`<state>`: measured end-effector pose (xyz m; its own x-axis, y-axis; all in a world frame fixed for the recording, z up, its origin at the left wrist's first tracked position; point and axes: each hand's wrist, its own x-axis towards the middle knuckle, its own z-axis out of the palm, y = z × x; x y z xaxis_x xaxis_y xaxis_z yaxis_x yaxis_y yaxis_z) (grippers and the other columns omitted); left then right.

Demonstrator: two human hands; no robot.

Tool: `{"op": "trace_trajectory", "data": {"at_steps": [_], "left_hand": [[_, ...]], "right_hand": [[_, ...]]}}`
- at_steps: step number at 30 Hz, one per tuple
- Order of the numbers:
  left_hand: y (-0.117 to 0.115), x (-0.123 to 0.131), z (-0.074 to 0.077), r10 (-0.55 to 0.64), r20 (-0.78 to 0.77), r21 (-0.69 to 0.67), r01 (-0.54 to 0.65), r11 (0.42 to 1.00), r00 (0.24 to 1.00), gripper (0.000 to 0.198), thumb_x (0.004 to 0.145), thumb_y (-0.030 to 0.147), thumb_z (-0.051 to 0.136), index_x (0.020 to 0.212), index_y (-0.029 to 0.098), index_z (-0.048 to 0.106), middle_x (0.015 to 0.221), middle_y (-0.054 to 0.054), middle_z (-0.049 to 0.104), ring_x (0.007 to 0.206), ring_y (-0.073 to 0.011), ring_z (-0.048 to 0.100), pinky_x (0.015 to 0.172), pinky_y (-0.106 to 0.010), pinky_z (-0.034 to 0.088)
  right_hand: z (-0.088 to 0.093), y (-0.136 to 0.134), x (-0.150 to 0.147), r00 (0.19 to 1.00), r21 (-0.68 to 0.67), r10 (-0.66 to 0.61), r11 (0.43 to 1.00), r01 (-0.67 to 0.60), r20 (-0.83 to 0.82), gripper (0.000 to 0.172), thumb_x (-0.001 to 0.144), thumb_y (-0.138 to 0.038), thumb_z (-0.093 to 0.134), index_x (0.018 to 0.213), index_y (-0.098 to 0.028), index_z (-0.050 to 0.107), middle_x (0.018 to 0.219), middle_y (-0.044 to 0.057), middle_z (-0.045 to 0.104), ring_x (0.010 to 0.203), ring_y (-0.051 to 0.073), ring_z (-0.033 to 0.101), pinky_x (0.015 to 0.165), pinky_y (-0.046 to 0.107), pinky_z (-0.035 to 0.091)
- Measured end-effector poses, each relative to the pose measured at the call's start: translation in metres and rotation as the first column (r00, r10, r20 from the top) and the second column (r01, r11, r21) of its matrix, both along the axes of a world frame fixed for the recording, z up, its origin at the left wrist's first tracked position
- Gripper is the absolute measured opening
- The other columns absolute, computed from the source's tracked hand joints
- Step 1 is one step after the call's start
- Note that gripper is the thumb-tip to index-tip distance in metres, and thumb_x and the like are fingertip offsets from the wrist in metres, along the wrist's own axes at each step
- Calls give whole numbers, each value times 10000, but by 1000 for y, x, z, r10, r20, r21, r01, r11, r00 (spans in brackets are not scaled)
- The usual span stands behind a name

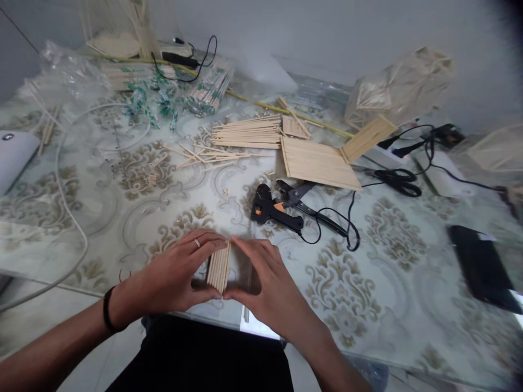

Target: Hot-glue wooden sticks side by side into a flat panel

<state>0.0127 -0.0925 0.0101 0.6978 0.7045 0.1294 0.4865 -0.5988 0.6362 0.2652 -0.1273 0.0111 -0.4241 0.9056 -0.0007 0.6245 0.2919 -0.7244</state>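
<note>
Near the front edge of the table, a small panel of wooden sticks (219, 268) lies side by side between my hands. My left hand (175, 272) grips its left part, with fingers at the far end and thumb at the near end. My right hand (273, 277) pinches the right edge the same way, index finger at the top corner and thumb at the bottom. Just beyond, a black hot glue gun (278, 212) rests beside black-handled cutters (318, 209). Farther back is a larger wooden stick panel (316, 160) with an upright piece joined to it.
Loose wooden sticks (247, 133) are spread behind the glue gun. Bagged sticks (210, 87) sit at the back left. Black scissors (398, 181), a power strip (384, 157) and a dark phone-like slab (482, 267) are on the right. A white cable (61, 185) curves along the left.
</note>
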Motion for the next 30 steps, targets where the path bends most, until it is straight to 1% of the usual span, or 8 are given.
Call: {"op": "trace_trajectory", "data": {"at_steps": [4,8,14,17,19,21,26,30], "left_hand": [[1,1,-2,-5,13,9,5,1000,1000,744,877,334,905,1491,217,501,1451,-165,692,1424,-361,642,1226,-594,546],[2,2,-2,-20,20,33,19,999,1000,751,868,327,917,1477,203,495,1429,-167,695,1412,-360,645,1228,-582,552],[2,0,-1,-17,20,5,17,1000,1000,777,873,351,921,1502,211,486,1442,-169,689,1423,-356,636,1205,-571,573],[3,0,-1,-12,35,9,12,1000,999,792,868,357,928,1513,217,490,1432,-159,698,1403,-349,648,1211,-571,567],[3,0,-1,-22,34,22,21,1000,999,835,850,356,943,1525,200,477,1435,-168,693,1403,-353,646,1223,-571,560],[2,-1,-2,-34,17,37,33,999,999,881,842,353,947,1548,190,445,1444,-178,679,1419,-365,633,1233,-577,552],[0,-1,-2,5,-59,29,-3,1000,998,946,864,368,906,1615,188,359,1596,-240,518,1497,-422,562,1217,-622,561],[2,1,2,-13,-51,-15,12,1000,999,876,889,347,870,1612,215,393,1521,-173,563,1475,-399,568,1248,-617,537]], "right_hand": [[2,0,-2,1000,10,-4,1000,4,19,894,852,-231,953,1611,-284,484,1434,136,707,1347,373,635,1139,660,560],[1,2,-3,1000,11,-6,1000,6,26,871,855,-240,951,1598,-274,498,1392,138,724,1317,379,655,1117,667,571],[-1,1,3,1000,-14,-18,1000,18,-9,940,851,-250,963,1631,-342,445,1469,117,695,1391,371,643,1160,661,570],[-1,-1,7,998,10,-57,998,57,-8,837,863,-269,954,1572,-332,513,1482,126,649,1406,367,641,1162,625,594],[0,-2,7,996,32,-88,996,87,23,732,861,-293,956,1495,-311,591,1408,131,639,1340,369,670,1126,614,625],[2,-1,6,995,27,-79,997,78,63,685,851,-316,967,1448,-298,632,1310,120,638,1253,358,693,1073,602,658],[6,4,3,995,-11,-16,1000,17,103,726,842,-309,982,1475,-255,630,1167,90,645,1137,326,692,1019,570,681],[10,6,3,994,-29,-3,1000,6,108,705,861,-265,952,1486,-254,625,1174,88,647,1140,327,683,1019,580,672]]}}
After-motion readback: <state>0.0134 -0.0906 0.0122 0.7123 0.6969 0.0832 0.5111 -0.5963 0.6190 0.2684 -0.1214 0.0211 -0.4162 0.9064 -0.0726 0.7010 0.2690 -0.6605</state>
